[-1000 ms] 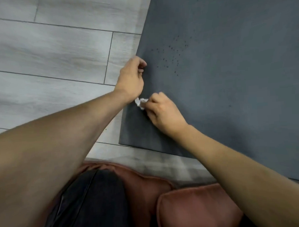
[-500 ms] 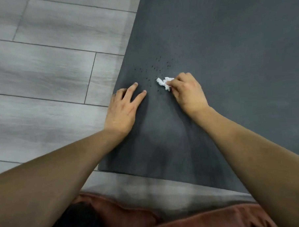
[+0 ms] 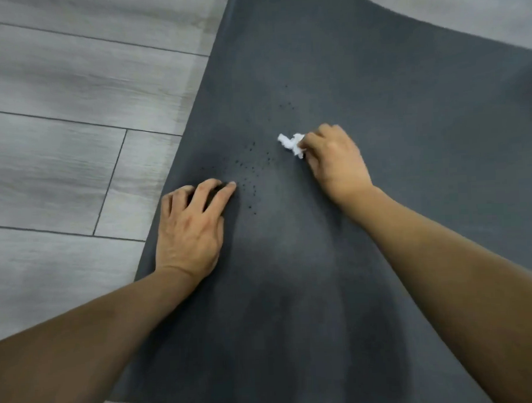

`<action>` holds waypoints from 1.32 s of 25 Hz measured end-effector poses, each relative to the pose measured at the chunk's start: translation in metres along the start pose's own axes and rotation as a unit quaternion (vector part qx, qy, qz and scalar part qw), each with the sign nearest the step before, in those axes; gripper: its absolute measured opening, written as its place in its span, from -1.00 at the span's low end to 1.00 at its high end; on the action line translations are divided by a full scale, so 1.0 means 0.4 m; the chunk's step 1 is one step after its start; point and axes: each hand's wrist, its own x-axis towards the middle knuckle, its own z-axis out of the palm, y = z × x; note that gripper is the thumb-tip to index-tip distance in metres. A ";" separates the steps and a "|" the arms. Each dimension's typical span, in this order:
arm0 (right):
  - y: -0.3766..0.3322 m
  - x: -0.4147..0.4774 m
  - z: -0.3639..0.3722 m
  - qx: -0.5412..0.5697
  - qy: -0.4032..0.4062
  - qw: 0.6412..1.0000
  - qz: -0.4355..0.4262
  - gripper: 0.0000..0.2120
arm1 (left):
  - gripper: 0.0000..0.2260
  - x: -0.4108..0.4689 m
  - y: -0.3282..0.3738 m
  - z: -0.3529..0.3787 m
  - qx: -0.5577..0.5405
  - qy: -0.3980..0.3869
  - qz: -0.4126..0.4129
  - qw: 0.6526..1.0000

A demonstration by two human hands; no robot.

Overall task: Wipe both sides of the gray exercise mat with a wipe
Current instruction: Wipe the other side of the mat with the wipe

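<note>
The gray exercise mat [image 3: 392, 110] lies flat on the floor and fills most of the view. Small dark specks [image 3: 251, 174] dot it near the middle. My right hand [image 3: 336, 161] grips a crumpled white wipe [image 3: 291, 144] and holds it against the mat, just right of the specks. My left hand [image 3: 189, 226] rests palm down on the mat near its left edge, fingers bent, fingertips touching the surface beside the specks.
Gray wood-plank floor [image 3: 72, 133] stretches to the left of the mat and shows again past its far right corner [image 3: 463, 7]. The mat's near edge runs along the bottom left of the view.
The view has shifted forward over the mat. My right hand carried the wipe from the mat's left edge toward the middle. My left hand came down flat near the left edge and its fingers have since bent.
</note>
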 end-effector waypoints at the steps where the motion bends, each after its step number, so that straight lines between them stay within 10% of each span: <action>1: 0.034 0.024 0.007 0.007 0.010 0.997 0.082 -0.86 | -0.52 0.005 0.002 -0.002 0.000 -0.009 0.001 1.000; 5: -0.041 -0.017 0.034 0.075 0.055 0.975 0.202 -0.79 | -0.51 0.009 0.008 -0.001 0.029 -0.013 0.004 0.999; 13: -0.401 -0.495 -0.081 0.247 -0.114 0.955 -0.115 -0.79 | -0.53 0.023 0.027 -0.008 0.066 -0.040 0.005 0.997; 18: -0.262 -0.481 -0.118 0.174 -0.156 0.925 -0.300 -0.76 | -0.69 0.055 0.124 -0.028 0.068 -0.036 -0.032 0.997; 22: 0.060 -0.277 -0.087 0.070 -0.009 0.997 -0.018 -0.88 | -0.63 0.088 0.233 0.008 0.025 -0.049 0.035 0.998; 25: 0.115 -0.216 -0.074 0.076 0.077 0.941 0.319 -0.83 | -0.61 0.132 0.289 0.040 0.002 -0.069 0.034 0.997; 30: 0.141 -0.190 -0.044 0.054 0.048 0.992 0.107 -0.87 | -0.56 0.236 0.368 0.096 -0.045 -0.076 0.017 0.996; 33: 0.382 -0.193 -0.112 -0.006 0.081 0.933 0.350 -0.78 | -0.51 0.267 0.411 0.129 -0.031 -0.090 0.029 0.995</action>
